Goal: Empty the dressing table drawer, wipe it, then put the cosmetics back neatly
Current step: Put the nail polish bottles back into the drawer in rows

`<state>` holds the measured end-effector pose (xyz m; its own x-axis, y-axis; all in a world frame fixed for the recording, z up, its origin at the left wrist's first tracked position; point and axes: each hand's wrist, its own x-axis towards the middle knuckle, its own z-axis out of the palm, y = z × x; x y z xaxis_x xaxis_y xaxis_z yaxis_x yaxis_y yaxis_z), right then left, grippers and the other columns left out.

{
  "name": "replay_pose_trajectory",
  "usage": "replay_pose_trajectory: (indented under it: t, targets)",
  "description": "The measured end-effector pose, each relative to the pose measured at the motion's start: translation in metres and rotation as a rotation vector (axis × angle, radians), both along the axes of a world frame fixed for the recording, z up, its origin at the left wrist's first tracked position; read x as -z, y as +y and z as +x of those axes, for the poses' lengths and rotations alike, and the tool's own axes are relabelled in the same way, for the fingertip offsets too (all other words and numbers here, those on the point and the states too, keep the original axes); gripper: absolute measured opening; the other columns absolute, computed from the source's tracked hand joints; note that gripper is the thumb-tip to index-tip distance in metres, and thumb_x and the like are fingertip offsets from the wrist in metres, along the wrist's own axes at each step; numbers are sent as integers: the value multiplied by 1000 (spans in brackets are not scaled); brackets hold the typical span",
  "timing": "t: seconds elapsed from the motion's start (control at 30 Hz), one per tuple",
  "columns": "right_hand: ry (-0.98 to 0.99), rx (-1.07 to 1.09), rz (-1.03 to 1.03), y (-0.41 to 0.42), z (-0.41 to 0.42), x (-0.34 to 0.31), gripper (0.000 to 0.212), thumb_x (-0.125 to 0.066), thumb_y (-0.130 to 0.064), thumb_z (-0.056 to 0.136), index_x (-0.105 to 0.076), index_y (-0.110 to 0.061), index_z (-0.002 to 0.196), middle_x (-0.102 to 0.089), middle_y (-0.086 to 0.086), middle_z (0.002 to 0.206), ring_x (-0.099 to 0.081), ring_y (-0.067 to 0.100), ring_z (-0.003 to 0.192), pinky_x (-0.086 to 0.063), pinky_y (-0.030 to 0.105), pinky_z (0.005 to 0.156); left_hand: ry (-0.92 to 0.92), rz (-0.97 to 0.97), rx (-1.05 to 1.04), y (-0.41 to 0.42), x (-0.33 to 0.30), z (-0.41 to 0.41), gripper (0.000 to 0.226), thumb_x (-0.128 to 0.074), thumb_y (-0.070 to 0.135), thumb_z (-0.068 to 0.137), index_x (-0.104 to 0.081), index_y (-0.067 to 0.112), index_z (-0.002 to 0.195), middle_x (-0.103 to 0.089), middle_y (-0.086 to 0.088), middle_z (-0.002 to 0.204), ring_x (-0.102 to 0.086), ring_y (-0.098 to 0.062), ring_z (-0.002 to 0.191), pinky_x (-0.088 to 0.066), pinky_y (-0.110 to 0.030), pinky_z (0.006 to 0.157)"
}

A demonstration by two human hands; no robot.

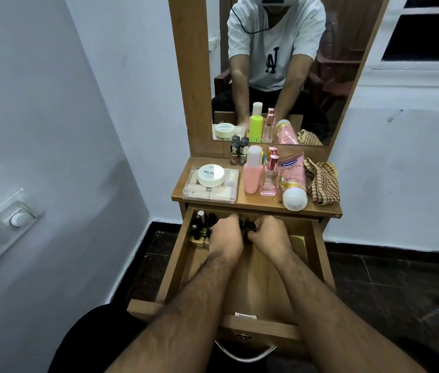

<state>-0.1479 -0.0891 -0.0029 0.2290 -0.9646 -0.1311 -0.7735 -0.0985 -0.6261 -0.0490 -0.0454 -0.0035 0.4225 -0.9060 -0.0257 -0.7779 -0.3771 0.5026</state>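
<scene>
1. The drawer (317, 267) is pulled far out below the wooden surface (256, 203); its floor is bare pale wood except at the far end.
2. Small dark nail polish bottles (202, 227) stand crowded in the drawer's far left corner, some with gold or white caps.
3. The left hand (226, 238) reaches among them, fingers curled down; what it grasps is hidden.
4. The right hand (269, 232) pinches a dark bottle (249, 227) just beside the left.
5. On the surface stand a clear box (210, 188) with a round white jar (211, 175) on it, a pink bottle (253, 173), a perfume bottle (269, 179), a pink tube (292, 179) lying down, and a checked cloth (322, 181).
</scene>
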Motion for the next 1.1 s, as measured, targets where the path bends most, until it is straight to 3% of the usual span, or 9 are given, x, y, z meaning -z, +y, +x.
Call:
replay_pose_trajectory:
  t: [0.2,0.5,0.63,0.73,0.8,0.87,1.0,1.1]
  targets:
    - [-46,40,-43,-2,2,12,5,-72,-14,83,-67,-17,84,-66,-1,82,-57,15,78,-39,20,70,1,16,-64,2,7,2,23,-48,10,94,-61,13,113,-67,-14,109,-63,-33,105,-53,-42,88]
    - [-100,71,-41,-6,0,21,14,-75,-15,81,-64,-23,76,-71,-1,81,-66,17,81,-52,27,75,16,42,-120,5,6,-1,15,-62,20,94,-67,12,105,-69,-11,103,-65,-29,100,-55,-39,85]
    - [-146,80,-25,-7,-1,25,13,-77,-14,82,-66,-21,82,-72,-1,83,-68,16,80,-57,31,77,247,153,-186,14,16,-7,23,-68,29,90,-68,14,108,-69,-6,105,-64,-26,102,-49,-29,77]
    - [-175,96,-10,-10,-2,28,12,-78,-14,81,-69,-19,89,-72,0,82,-68,15,78,-58,32,77,736,108,-270,15,23,-16,18,-63,16,91,-67,9,106,-70,-9,94,-65,-23,78,-54,-32,62]
    - [-204,101,-7,-11,-1,30,15,-78,-12,81,-71,-16,94,-72,0,84,-68,15,80,-57,31,80,948,57,-317,13,22,-20,25,-55,3,90,-66,10,111,-71,-10,94,-63,-21,72,-50,-24,49]
    - [-235,104,15,-12,0,32,17,-78,-9,82,-72,-13,97,-71,0,85,-67,14,81,-56,28,80,988,27,-323,11,21,-21,38,-49,-2,89,-62,14,120,-70,-10,96,-60,-18,68,-45,-20,45]
    - [-263,106,29,-14,6,38,19,-76,-6,82,-74,-10,100,-75,4,85,-71,17,80,-60,36,83,991,31,-334,10,24,-17,49,-46,-1,90,-52,21,133,-69,-9,99,-55,-16,62,-47,-26,55]
    - [-278,96,36,-16,11,41,23,-75,-3,82,-73,-8,104,-74,5,84,-69,15,75,-58,28,76,990,43,-333,8,28,-12,62,-49,0,90,-41,24,147,-69,-12,109,-54,-15,59,-46,-24,50]
